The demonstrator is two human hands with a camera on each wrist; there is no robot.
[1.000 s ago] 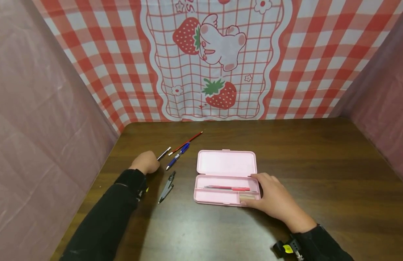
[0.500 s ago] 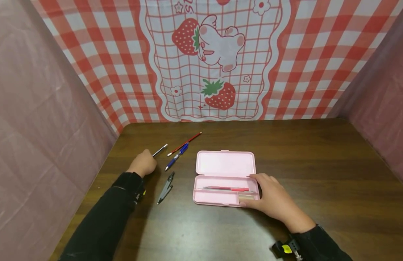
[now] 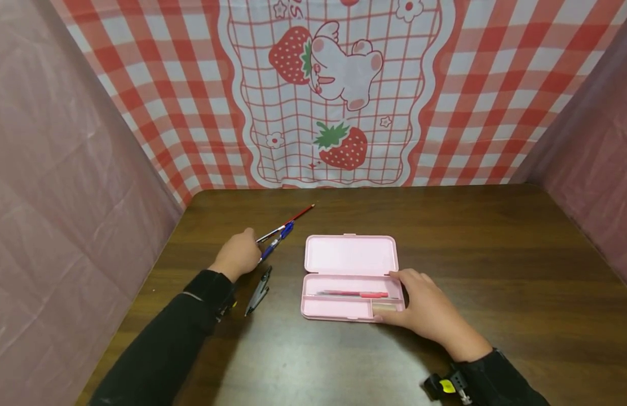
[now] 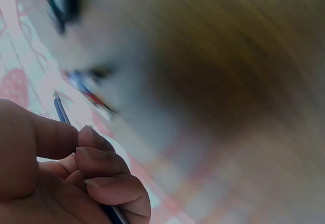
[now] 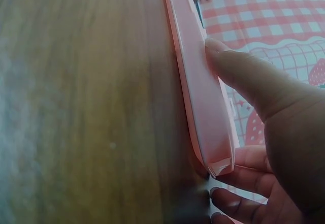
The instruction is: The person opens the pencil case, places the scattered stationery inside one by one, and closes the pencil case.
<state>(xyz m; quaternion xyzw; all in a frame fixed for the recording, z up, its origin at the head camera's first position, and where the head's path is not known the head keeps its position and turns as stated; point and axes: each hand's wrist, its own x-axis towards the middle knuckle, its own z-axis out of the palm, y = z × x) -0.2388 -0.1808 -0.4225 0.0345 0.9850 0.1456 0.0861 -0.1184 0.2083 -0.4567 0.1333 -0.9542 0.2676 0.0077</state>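
Observation:
My left hand (image 3: 237, 254) holds a slim dark-blue pencil (image 4: 62, 108) with a pale end, its fingers curled round the shaft. In the head view that pencil overlaps a red pencil (image 3: 303, 212) lying on the table. Beside the hand is a blue pen (image 3: 276, 243), its near tip partly behind the hand. A grey drawing compass (image 3: 257, 292) lies nearer the front. The open pink pencil case (image 3: 336, 307) has its right end gripped by my right hand (image 3: 427, 307), thumb on the front wall (image 5: 203, 82), fingers at the back. Inside are a pink pen (image 3: 364, 294) and a beige block (image 3: 384, 307).
The case's lid (image 3: 351, 254) lies back, away from me, on the brown wooden table (image 3: 496, 254). A red-checked cloth (image 3: 486, 113) hangs behind the table, with pink cloth (image 3: 65, 197) at the sides.
My left hand drew slightly left with the pencil, then moved right, bringing it over the red pencil and close to the blue pen. My right hand stays on the case.

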